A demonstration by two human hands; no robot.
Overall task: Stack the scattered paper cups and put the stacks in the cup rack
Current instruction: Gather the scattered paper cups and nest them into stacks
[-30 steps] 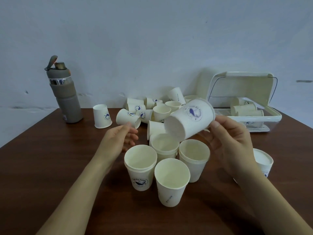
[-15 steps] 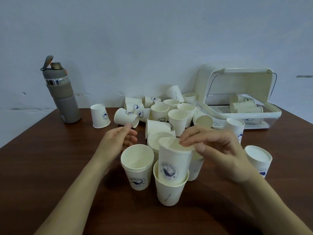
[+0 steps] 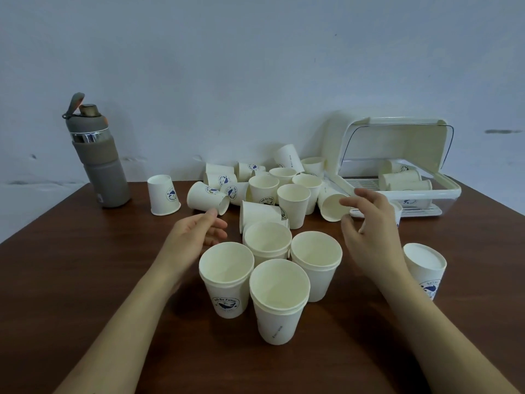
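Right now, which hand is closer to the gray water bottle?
Left. The left hand hovers in front and right of the gray water bottle; the right hand is farther right, past the cup pile, near the cup rack.

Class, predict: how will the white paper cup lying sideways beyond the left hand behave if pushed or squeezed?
The white paper cup tapers and lies on its side, so it would probably roll in a curve. It looks empty and thin-walled: likely very light, easily dented by a firm grip.
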